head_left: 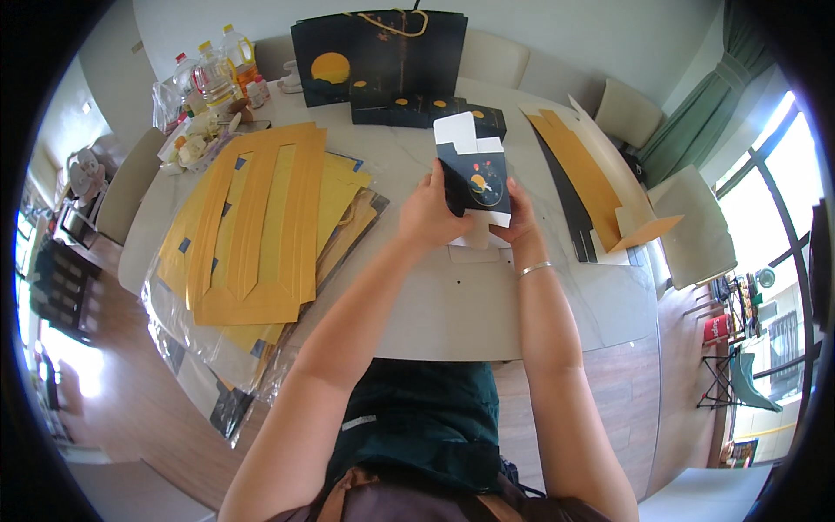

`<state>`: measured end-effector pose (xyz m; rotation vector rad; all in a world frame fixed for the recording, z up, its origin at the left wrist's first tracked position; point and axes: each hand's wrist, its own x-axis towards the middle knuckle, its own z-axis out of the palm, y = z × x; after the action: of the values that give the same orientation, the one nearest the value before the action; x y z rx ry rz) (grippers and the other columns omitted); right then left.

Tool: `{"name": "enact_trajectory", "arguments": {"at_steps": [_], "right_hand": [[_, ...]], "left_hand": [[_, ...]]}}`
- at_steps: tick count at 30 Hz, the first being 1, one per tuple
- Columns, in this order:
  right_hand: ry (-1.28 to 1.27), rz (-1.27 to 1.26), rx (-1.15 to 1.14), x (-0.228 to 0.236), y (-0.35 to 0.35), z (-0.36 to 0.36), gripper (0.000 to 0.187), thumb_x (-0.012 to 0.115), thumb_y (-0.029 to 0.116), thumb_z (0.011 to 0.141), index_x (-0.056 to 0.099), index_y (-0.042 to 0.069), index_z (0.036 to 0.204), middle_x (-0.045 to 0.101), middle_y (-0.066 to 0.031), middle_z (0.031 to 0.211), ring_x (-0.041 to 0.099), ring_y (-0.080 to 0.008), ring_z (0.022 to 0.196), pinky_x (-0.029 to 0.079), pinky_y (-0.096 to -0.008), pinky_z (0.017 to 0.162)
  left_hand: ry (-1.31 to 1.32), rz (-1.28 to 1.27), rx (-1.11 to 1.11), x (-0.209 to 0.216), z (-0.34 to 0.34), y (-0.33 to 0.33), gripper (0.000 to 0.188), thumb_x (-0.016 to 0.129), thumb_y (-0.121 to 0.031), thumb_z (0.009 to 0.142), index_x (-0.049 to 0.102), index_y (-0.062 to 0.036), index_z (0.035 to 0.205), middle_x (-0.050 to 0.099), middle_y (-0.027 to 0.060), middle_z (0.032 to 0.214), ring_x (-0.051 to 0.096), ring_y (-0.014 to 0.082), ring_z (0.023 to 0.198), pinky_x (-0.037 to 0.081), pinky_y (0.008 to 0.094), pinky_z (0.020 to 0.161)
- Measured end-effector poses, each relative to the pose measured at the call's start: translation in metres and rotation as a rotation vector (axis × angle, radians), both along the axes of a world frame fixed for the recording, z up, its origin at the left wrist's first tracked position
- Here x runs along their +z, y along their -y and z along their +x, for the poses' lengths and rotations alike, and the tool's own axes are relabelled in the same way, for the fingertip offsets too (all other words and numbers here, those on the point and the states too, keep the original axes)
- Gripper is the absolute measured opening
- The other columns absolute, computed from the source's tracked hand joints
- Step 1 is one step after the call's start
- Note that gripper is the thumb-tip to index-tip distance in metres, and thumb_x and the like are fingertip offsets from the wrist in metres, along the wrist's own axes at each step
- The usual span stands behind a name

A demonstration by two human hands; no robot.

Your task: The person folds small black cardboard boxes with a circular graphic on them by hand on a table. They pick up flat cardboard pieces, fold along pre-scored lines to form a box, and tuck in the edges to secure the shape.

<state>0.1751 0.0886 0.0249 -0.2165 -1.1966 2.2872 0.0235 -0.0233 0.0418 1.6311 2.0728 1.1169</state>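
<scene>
Both of my hands grip a small dark blue carton (481,180) printed with a yellow moon and a ring motif. White flaps stand up at its top, and pale flaps hang loose at its lower end. My left hand (432,209) wraps round the carton's left side, thumb near the bottom edge. Along the right side and underneath, my right hand (519,213) closes on it, partly hidden by the carton. Behind it on the white table sits a row of small dark boxes (409,111) with yellow moons.
A large dark gift bag (383,61) stands at the back. Gold flat card sheets (261,226) on clear plastic lie left; gold, black and white sheets (583,187) lie right. Oil bottles (215,74) stand far left. Chairs (696,222) surround the table (417,322).
</scene>
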Motion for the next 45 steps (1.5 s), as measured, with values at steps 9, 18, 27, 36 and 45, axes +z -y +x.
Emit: {"name": "enact_trajectory", "arguments": {"at_steps": [9, 18, 27, 36, 45], "right_hand": [[-0.007, -0.077, -0.097, -0.004, -0.002, -0.003, 0.066, 0.064, 0.052, 0.081, 0.053, 0.009, 0.130, 0.061, -0.0144, 0.125, 0.059, -0.0302, 0.114, 0.046, -0.0452, 0.101], [-0.002, 0.045, -0.057, 0.012, 0.006, -0.007, 0.080, 0.063, 0.058, 0.080, 0.047, 0.004, 0.137, 0.056, -0.0147, 0.133, 0.057, -0.0281, 0.119, 0.046, -0.0421, 0.102], [0.117, 0.093, -0.015, 0.004, 0.001, -0.004, 0.072, 0.062, 0.060, 0.077, 0.056, 0.012, 0.130, 0.060, -0.0102, 0.126, 0.057, -0.0263, 0.116, 0.046, -0.0448, 0.099], [0.125, -0.117, 0.127, 0.008, 0.007, -0.006, 0.071, 0.047, 0.066, 0.085, 0.056, 0.011, 0.129, 0.060, -0.0120, 0.127, 0.058, -0.0277, 0.114, 0.049, -0.0431, 0.095], [0.464, 0.047, -0.093, 0.013, 0.014, -0.028, 0.057, 0.047, 0.056, 0.096, 0.057, 0.004, 0.119, 0.065, -0.0088, 0.113, 0.065, -0.0195, 0.100, 0.055, -0.0341, 0.083]], "left_hand": [[-0.070, 0.040, 0.089, 0.019, 0.022, 0.013, 0.107, 0.066, -0.019, 0.069, 0.000, 0.0032, 0.151, 0.064, 0.0227, 0.104, 0.066, 0.0383, 0.089, 0.055, 0.0402, 0.077], [-0.007, 0.197, 0.040, 0.018, 0.017, 0.013, 0.097, 0.064, -0.013, 0.066, 0.016, -0.0114, 0.150, 0.057, 0.0226, 0.116, 0.063, 0.0405, 0.090, 0.055, 0.0425, 0.077], [-0.332, 0.579, 0.102, 0.030, 0.009, 0.020, 0.081, 0.070, -0.013, 0.059, 0.043, -0.0147, 0.135, 0.046, 0.0130, 0.124, 0.043, 0.0349, 0.118, 0.034, 0.0444, 0.101], [-0.193, 0.439, -0.027, 0.019, -0.012, 0.010, 0.054, 0.085, -0.037, 0.059, 0.065, -0.0158, 0.105, 0.060, 0.0022, 0.098, 0.052, 0.0237, 0.099, 0.033, 0.0403, 0.092], [-0.324, 0.422, 0.123, 0.002, 0.000, 0.005, 0.081, 0.090, -0.045, 0.051, 0.054, -0.0117, 0.115, 0.049, 0.0087, 0.119, 0.046, 0.0302, 0.109, 0.033, 0.0442, 0.096]]}}
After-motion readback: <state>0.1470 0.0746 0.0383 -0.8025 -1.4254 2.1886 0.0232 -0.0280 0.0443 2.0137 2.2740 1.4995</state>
